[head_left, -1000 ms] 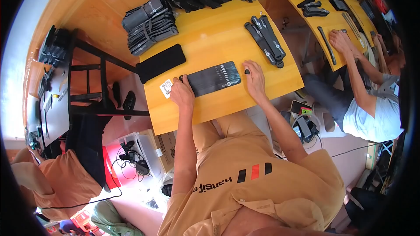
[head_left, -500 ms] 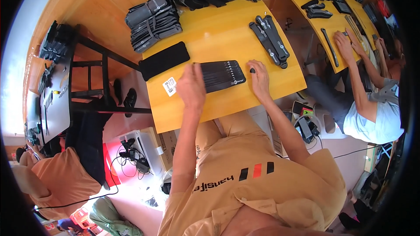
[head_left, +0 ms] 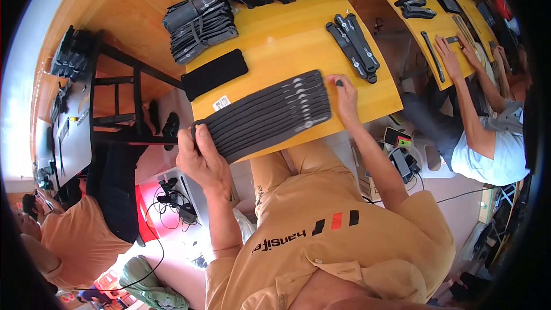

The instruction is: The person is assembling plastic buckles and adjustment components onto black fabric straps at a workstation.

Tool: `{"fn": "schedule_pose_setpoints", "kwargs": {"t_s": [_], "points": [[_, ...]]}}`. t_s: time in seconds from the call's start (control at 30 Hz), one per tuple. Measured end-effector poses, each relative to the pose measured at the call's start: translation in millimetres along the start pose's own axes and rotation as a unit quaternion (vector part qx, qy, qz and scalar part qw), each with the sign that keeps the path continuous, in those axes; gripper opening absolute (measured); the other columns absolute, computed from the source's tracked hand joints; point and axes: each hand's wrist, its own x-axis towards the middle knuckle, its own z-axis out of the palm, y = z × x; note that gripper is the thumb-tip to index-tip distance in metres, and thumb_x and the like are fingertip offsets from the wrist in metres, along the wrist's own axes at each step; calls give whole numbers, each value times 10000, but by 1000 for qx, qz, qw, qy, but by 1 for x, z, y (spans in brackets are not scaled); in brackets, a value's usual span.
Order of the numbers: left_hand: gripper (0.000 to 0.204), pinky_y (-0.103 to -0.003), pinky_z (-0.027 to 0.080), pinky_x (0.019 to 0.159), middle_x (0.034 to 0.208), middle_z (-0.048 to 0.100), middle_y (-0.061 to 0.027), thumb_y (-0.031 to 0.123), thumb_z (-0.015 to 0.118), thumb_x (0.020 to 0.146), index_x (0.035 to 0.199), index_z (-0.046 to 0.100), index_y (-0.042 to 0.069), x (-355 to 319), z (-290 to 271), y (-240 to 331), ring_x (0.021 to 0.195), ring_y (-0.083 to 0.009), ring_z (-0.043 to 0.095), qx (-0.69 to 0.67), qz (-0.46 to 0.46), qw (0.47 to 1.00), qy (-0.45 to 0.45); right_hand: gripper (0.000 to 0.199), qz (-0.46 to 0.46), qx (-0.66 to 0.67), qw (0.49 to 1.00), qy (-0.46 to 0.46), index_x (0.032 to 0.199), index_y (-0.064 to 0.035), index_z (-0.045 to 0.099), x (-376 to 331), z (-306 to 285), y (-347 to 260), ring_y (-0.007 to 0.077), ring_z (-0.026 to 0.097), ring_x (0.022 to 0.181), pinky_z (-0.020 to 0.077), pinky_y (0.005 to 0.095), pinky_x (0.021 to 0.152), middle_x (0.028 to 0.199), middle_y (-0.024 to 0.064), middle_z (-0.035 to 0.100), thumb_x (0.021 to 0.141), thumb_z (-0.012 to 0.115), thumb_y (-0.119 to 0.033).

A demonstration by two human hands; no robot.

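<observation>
A black ribbed panel (head_left: 261, 116), made of long parallel strips with white marks at its right end, is held up at a slant over the table's front edge. My left hand (head_left: 204, 158) grips its lower left end, thumb on top and fingers beneath. At the opposite end, my right hand (head_left: 346, 102) has its fingers closed at the panel's right edge, partly hidden. A small dark thing shows at one of its fingertips, too small to name. Beyond the panel, a flat black pad (head_left: 215, 74) lies on the yellow table (head_left: 275, 40), near a white printed label (head_left: 221, 103).
Tied stacks of black straps (head_left: 201, 26) fill the table's back left. Several long black straps (head_left: 353, 47) lie at the right. A co-worker's hands (head_left: 453, 51) are at another yellow table (head_left: 427, 26). Cables (head_left: 172, 201) hang low on the left, near a dark frame (head_left: 138, 92).
The ribbed panel has come up off the table toward me and now slants. My left hand has moved left and nearer, gripping its end. My right hand has closed in on its right edge.
</observation>
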Motion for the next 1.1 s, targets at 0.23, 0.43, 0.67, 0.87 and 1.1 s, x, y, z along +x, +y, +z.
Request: {"fn": "schedule_pose_setpoints", "kwargs": {"t_s": [0.23,0.43,0.67,0.87,1.1], "points": [[272,-282,379,473,566,464,-124,116,716,751,684,480,1,-5,-7,-8,477,-216,403,8,32,971,-236,324,-42,166,945,-280,1111,-7,565,14,-14,-129,161,512,994,434,283,821,1080,72,550,796,588,-81],[344,-273,423,550,714,546,-94,247,749,707,802,507,21,-5,15,-13,572,-172,494,-187,3,951,-247,293,-79,69,904,-414,1011,-6,612,-23,35,-184,121,562,775,459,254,696,839,70,619,738,694,-73],[638,-305,478,805,1120,575,-104,591,423,864,1245,412,80,-49,5,-75,1000,-185,584,-401,-254,838,-268,129,189,388,892,-131,917,-26,653,-14,55,-141,79,595,767,485,224,684,840,-1,650,790,651,-44],[515,-254,481,763,1026,594,-43,336,668,818,1183,478,27,-82,14,-87,904,-118,589,-475,-364,766,-237,177,293,478,827,-37,961,-60,612,-16,62,-115,95,614,783,518,253,698,895,7,644,790,657,-65],[171,-229,480,726,938,634,-41,120,567,893,1010,594,-1,-81,23,-84,818,-89,590,-460,-404,787,-71,178,291,333,882,-161,969,-41,605,-18,42,-115,88,600,765,504,248,688,864,-3,631,827,629,-145]]}}
